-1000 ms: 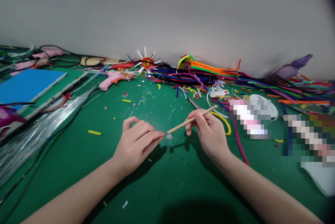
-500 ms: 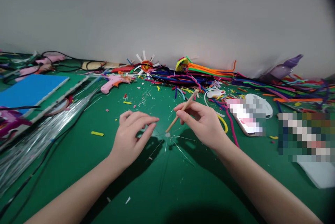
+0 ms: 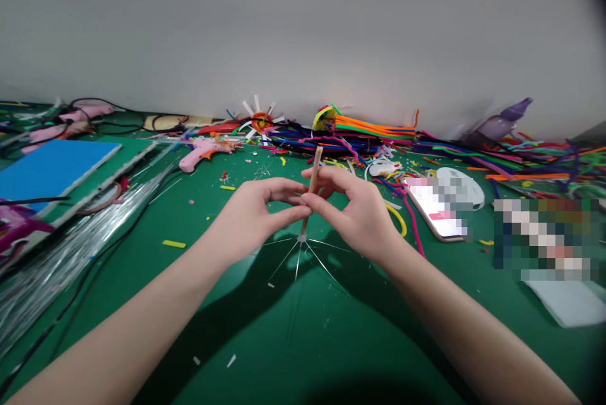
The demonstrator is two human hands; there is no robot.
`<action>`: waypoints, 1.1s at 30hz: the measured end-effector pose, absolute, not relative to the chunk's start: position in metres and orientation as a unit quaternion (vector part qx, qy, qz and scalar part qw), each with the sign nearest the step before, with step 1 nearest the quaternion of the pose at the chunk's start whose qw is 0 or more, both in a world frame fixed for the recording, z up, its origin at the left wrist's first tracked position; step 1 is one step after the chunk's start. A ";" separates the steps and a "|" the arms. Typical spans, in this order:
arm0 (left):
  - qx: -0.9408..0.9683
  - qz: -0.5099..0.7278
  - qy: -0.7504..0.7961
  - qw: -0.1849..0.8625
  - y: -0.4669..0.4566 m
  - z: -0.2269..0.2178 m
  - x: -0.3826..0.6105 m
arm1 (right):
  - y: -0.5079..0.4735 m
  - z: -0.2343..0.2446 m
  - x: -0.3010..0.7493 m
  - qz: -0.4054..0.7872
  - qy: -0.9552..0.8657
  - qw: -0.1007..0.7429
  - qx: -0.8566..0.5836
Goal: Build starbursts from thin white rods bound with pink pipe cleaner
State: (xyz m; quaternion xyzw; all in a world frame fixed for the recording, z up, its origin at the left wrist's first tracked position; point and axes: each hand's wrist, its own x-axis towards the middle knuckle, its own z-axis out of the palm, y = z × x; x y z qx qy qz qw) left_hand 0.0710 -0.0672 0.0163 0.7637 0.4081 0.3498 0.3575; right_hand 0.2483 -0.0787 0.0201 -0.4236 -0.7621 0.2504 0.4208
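A thin wooden stick stands nearly upright over the green mat. Its lower end carries a blob of glue with several thin clear strands fanning out from it. My right hand pinches the stick at its middle. My left hand meets it from the left, fingertips closed on the same stick.
A pink glue gun lies at the back left, beside a blue board and a bundle of silver strands. A heap of coloured pipe cleaners runs along the wall. A phone lies right of my hands.
The stick has swung from lying slanted to nearly upright. Both hands rose and came together, and my left hand now grips the stick.
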 end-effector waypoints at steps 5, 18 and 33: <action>0.764 0.333 0.420 0.359 -0.062 0.018 0.074 | -0.083 0.021 0.261 0.241 -0.773 0.412 -0.418; 0.832 0.305 0.379 0.267 -0.074 0.032 0.077 | -0.095 -0.058 0.358 0.000 -0.777 0.112 -0.619; 0.848 0.295 0.368 0.242 -0.078 0.031 0.080 | -0.098 -0.064 0.355 -0.008 -0.704 0.154 -0.693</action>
